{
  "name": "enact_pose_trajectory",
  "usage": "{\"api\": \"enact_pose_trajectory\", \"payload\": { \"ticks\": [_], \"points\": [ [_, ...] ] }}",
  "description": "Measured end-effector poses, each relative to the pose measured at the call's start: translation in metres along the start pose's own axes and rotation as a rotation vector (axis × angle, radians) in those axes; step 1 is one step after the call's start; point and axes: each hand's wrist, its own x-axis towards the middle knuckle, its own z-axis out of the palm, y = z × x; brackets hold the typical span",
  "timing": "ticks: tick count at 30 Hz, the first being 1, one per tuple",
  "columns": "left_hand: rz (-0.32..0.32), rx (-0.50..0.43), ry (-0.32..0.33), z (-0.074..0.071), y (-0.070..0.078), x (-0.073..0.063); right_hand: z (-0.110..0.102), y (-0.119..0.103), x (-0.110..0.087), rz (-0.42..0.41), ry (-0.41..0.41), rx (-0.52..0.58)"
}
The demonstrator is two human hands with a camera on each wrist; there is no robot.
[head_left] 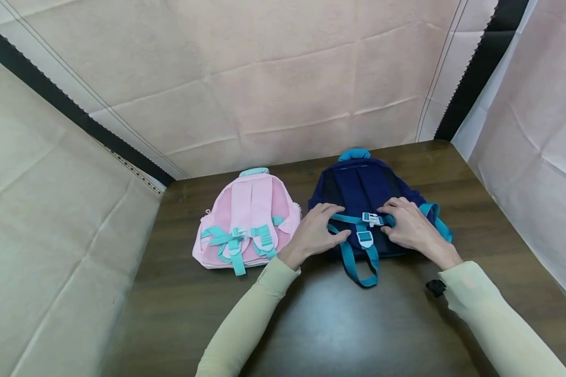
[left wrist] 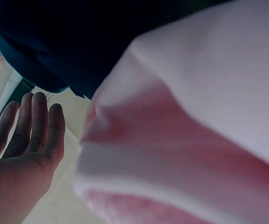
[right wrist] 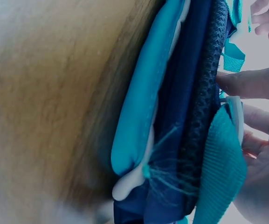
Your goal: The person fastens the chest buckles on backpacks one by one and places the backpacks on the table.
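Observation:
A navy backpack lies on the table with its straps facing up. Teal straps run across it and meet at a white buckle. From the left, my left hand reaches over the near part of the backpack, thumb and fingers spread beside the straps. My right hand is on the other side, its fingertips right at the buckle's strap end. The left wrist view shows the left fingers extended and apart. In the right wrist view, the right thumb is close to the mesh panel.
A pink backpack with mint straps lies left of the navy one, close to my left forearm. Both rest on a dark wooden table. Pale fabric walls stand behind and at the sides. A small black object shows by the right cuff.

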Motion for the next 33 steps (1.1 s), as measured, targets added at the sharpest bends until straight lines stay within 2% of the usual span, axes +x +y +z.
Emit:
{"api": "enact_pose_trajectory", "payload": {
  "ticks": [8, 15, 33],
  "points": [
    [0.000, 0.030, -0.046, 0.006, 0.002, 0.016, 0.001, 0.001, 0.001, 0.001, -0.003, -0.002],
    [0.040, 0.055, -0.035, 0.014, 0.009, 0.029, 0.002, 0.001, 0.003, -0.011, -0.012, 0.008],
    [0.081, 0.134, -0.117, 0.031, 0.024, 0.056, 0.004, 0.003, 0.007, -0.044, -0.026, -0.005]
  ]
}}
